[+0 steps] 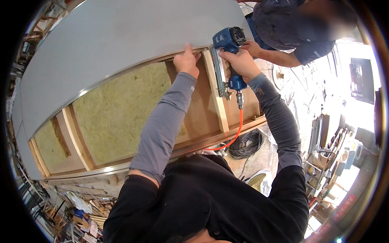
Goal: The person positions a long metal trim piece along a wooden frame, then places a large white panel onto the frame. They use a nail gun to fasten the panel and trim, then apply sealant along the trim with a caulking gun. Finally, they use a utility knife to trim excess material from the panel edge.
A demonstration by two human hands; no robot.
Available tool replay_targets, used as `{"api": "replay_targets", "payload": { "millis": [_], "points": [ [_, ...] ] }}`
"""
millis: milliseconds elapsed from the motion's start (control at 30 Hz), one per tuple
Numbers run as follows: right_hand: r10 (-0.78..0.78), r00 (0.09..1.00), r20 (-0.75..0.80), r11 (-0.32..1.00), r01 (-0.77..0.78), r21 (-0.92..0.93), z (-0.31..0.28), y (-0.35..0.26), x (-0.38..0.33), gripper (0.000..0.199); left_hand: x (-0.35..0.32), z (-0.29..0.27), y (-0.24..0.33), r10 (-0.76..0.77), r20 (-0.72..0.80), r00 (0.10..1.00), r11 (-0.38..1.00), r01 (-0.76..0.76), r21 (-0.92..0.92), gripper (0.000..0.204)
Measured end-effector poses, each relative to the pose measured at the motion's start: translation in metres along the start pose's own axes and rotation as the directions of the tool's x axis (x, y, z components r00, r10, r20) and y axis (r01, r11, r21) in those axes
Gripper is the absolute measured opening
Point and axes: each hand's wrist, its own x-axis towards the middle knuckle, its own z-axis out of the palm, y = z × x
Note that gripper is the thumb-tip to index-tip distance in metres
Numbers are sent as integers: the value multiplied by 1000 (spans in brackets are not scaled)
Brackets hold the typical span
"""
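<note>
Nail gun (223,39): nose hard to see, long axis near-to-far, head far! Right hand (243,64) grips it; left hand (186,63) curls at grey panel (121,36), hold unclear.

Black top (194,194), apparently buttoned; grey oversleeves (165,117)

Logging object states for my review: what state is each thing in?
Blue pneumatic nail gun: gripped by the right hand
Orange air hose: coupled to the nail gun
Grey panel: touched at its edge by the left hand
Yellow mineral wool: uncovered between wooden battens
Dark cable: coiled
</note>
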Motion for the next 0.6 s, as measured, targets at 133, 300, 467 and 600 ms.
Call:
{"api": "replay_targets", "payload": {
  "millis": [133, 300, 467, 600],
  "points": [
    [33, 999, -14, 999, -33, -23, 2, -3, -1, 36, -10, 2, 7, -17, 16, 1000, 1000, 17, -6, 31],
    [23, 1000, -16, 999, -24, -40, 10, -10, -8, 32, -8, -1, 6, -18, 31, 999, 1000, 18, -24, 32],
    [58, 998, 18, 996, -57, -66, 11, -16, -10, 28, -8, 1, 7, -1, -27, 1000, 1000, 1, 7, 25],
    [71, 997, 16, 997, -70, -36, 8, -10, -8, 27, -10, 3, 8, -14, -34, 999, 1000, 15, 25, 33]
  ]
}}
